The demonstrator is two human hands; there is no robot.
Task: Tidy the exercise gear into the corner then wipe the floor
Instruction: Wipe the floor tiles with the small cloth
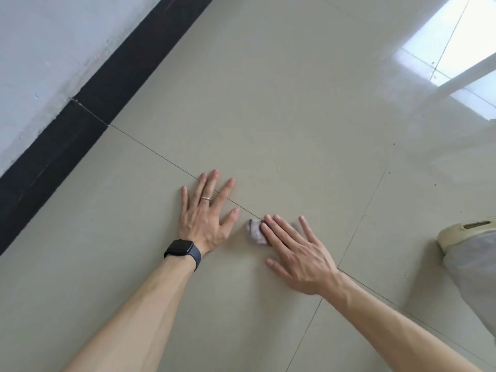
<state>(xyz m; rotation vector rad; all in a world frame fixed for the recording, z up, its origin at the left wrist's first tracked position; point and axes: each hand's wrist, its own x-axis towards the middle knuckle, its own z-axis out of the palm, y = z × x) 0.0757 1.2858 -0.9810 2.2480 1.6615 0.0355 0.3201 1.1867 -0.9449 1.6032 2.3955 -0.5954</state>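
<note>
Hands lie palm down on the tiled floor (268, 116), both forearms bare and reaching forward from the lower edge of the view. The right hand (298, 253) is flat, its fingers straight and slightly fanned, angled up and to the left. Its first two fingertips rest on a small crumpled whitish cloth (255, 230), which sticks out on the left of those fingers. The left hand (205, 218) is spread wide and pressed flat, its thumb pointing toward the cloth but apart from it. It wears a ring (206, 198) and, at the wrist, a dark watch (180, 248). The cloth lies between the two hands, just below a grout line. Far right, a beige shoe (464, 232) and grey trouser leg (475, 277) show. A black baseboard (80, 108) runs below the white wall (40, 49).
</note>
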